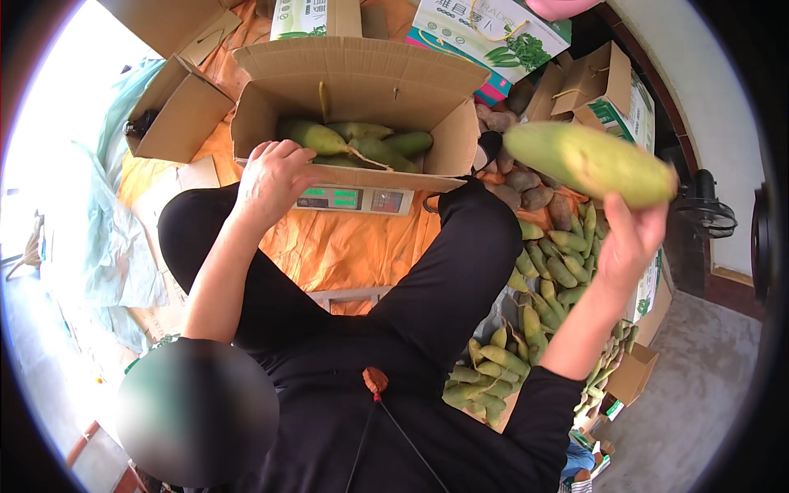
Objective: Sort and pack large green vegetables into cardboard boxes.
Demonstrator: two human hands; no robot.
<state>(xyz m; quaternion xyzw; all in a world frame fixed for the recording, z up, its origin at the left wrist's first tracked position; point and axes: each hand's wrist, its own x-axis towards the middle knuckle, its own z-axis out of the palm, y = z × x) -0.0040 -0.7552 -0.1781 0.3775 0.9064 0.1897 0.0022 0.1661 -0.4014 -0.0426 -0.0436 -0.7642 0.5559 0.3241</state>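
A large pale green radish (588, 164), a little blurred, is raised on the right, with my right hand (633, 238) closed round its lower side. My left hand (275, 181) grips the near rim of an open cardboard box (353, 78), its fingers curled over the edge. Inside that box lie several green radishes (320, 138), one with a long thin root reaching toward the near wall. The box rests on a scale (349, 200) with lit green displays, between my knees.
Heaps of green radishes (546, 263) lie to the right of my leg, with brownish tubers (522, 185) beyond them. Printed cartons (493, 37) stand at the back. An opened carton (181, 107) is at the left, on orange sheeting (353, 255). A small black fan (707, 209) stands far right.
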